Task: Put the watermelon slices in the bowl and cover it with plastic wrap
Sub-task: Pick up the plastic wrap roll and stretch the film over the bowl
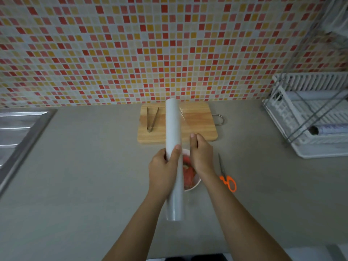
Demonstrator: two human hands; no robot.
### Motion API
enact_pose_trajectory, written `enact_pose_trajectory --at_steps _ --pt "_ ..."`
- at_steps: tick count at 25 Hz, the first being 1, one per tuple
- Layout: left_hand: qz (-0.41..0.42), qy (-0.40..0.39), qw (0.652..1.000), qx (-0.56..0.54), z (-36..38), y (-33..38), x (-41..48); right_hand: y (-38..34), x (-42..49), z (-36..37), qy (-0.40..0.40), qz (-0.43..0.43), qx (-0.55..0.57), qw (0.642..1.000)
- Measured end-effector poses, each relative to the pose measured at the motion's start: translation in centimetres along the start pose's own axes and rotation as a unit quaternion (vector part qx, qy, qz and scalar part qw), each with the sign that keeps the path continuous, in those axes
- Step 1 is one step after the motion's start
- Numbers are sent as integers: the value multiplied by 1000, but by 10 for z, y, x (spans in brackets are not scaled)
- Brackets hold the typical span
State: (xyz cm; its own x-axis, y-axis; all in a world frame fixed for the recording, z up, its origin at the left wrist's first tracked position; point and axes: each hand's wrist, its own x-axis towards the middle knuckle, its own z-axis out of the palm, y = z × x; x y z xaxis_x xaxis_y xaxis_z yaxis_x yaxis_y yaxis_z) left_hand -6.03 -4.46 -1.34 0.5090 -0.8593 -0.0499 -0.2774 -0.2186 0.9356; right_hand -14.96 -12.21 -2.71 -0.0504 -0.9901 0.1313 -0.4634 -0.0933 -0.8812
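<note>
My left hand grips a long white roll of plastic wrap, held lengthwise above the counter. Just to its right, my right hand pinches the loose clear film edge that peels off the roll. Under both hands stands a white bowl with red watermelon slices in it; the roll and my hands hide most of it.
A wooden cutting board lies behind the bowl with metal tongs on it. Orange-handled scissors lie right of the bowl. A white dish rack stands at the right, a steel sink at the left.
</note>
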Motion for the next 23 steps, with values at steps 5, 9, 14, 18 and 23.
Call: enact_pose_trajectory --at_steps 5,9,14,18,23 --pt "-28 -18 999 -11 3 -5 -7 18 -1 -3 -27 41 -6 999" --pt "-11 -15 1000 21 11 -1 -11 24 7 -13 -97 104 50 989" --pt "13 -16 999 47 17 0 -16 -10 57 -17 -118 144 158 970" --pt "22 -14 998 48 17 0 -19 -22 80 -24 9 135 198 971" --pt "21 -4 999 42 12 2 -15 -4 27 -26 -152 235 171 945"
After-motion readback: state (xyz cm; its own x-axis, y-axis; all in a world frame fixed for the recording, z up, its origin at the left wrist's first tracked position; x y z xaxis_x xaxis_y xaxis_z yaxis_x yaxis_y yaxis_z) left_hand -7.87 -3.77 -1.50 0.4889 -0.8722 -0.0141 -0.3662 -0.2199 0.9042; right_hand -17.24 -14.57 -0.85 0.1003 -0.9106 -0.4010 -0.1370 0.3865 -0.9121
